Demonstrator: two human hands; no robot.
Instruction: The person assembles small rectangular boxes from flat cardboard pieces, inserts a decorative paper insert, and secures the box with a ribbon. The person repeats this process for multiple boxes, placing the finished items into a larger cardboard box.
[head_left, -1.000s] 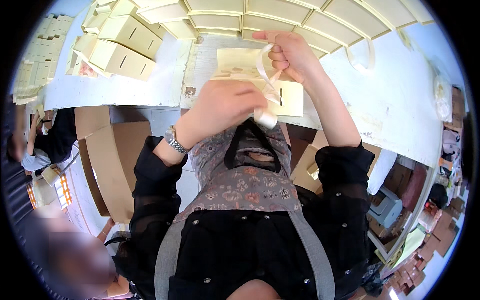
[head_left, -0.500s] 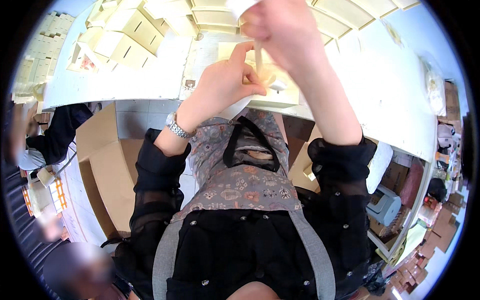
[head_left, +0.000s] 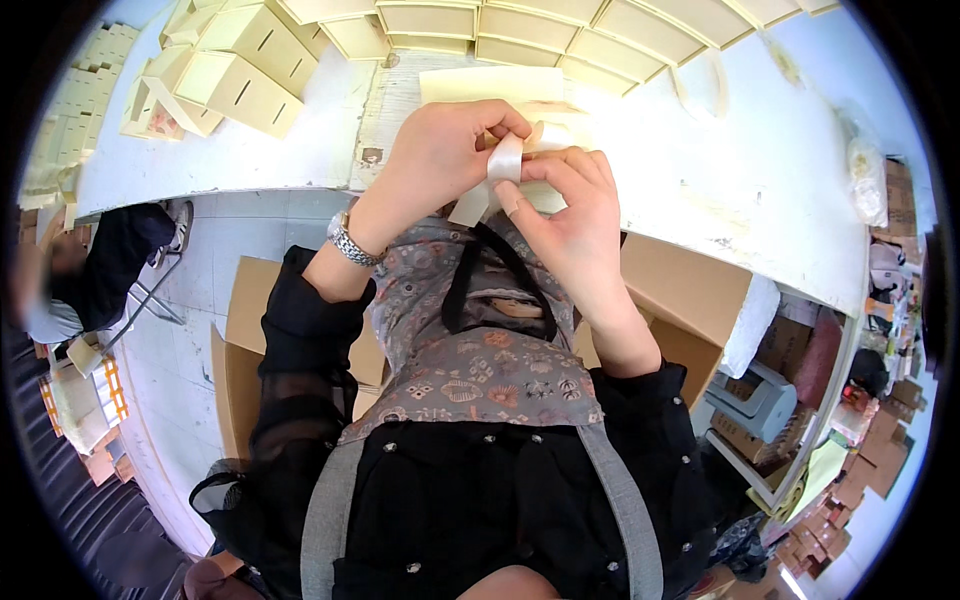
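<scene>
A shiny white ribbon [head_left: 505, 160] forms a loop between my two hands at the table's near edge. My left hand [head_left: 440, 150] pinches it from the left, with the fingers bent toward the thumb. From the right, my right hand [head_left: 575, 205] has its thumb and fingers closed on the loop's lower part. A pale strip [head_left: 468, 207], perhaps the ribbon's tail, hangs below my left hand over the edge. Behind the hands lies a cream card or box panel [head_left: 490, 84]; glare and my fingers hide how the ribbon meets it.
Rows of cream boxes [head_left: 430, 20] line the table's far side, with slotted cream boxes [head_left: 240, 90] stacked at the left. Open cardboard cartons [head_left: 690, 290] stand below the table edge. Another person [head_left: 110, 260] sits at the far left.
My right hand has come down from above and toward me, beside my left hand. The ribbon loop now shows between them. My left hand has stayed near its place.
</scene>
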